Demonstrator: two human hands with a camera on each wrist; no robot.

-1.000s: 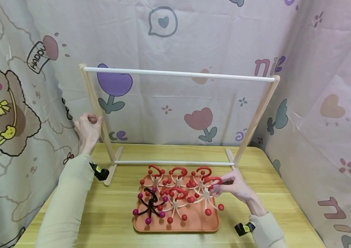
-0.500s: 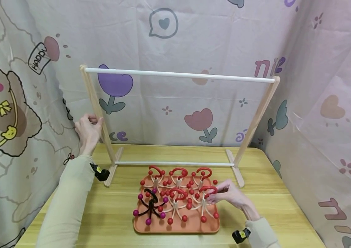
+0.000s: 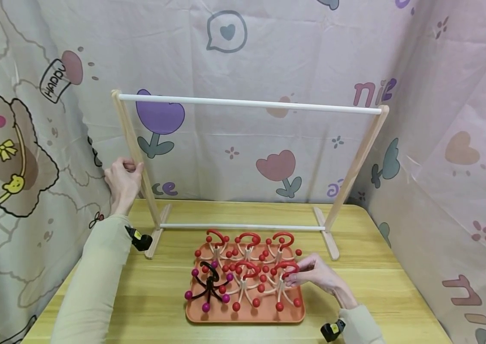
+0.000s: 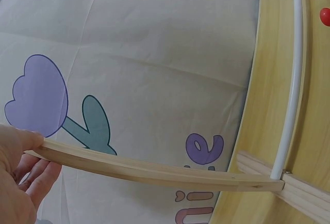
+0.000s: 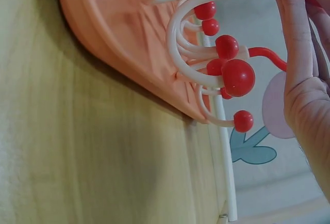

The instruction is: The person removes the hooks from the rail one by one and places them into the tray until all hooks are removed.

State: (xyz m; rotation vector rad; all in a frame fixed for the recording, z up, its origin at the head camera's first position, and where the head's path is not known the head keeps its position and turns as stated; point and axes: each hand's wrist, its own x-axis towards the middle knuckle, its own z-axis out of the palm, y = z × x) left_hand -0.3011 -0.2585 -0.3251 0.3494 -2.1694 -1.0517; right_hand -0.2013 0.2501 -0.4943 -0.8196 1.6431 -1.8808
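Observation:
A wooden rack with a white top rod stands at the back of the table. My left hand grips its left upright. An orange tray in front of the rack carries several white hangers with red hooks and red balls, plus one black hanger with purple balls. My right hand pinches the red hook of the front right hanger, which stands on the tray. In the right wrist view the fingers lie against that hanger's curved white arms.
The yellow wooden table is enclosed by a pink patterned curtain behind and on both sides. The rack's lower white rod runs just behind the tray. The table's right edge lies close to the curtain.
My right hand has lowered the front right hanger from slightly above the tray down onto it and moved a little toward me. The left hand has kept still on the upright.

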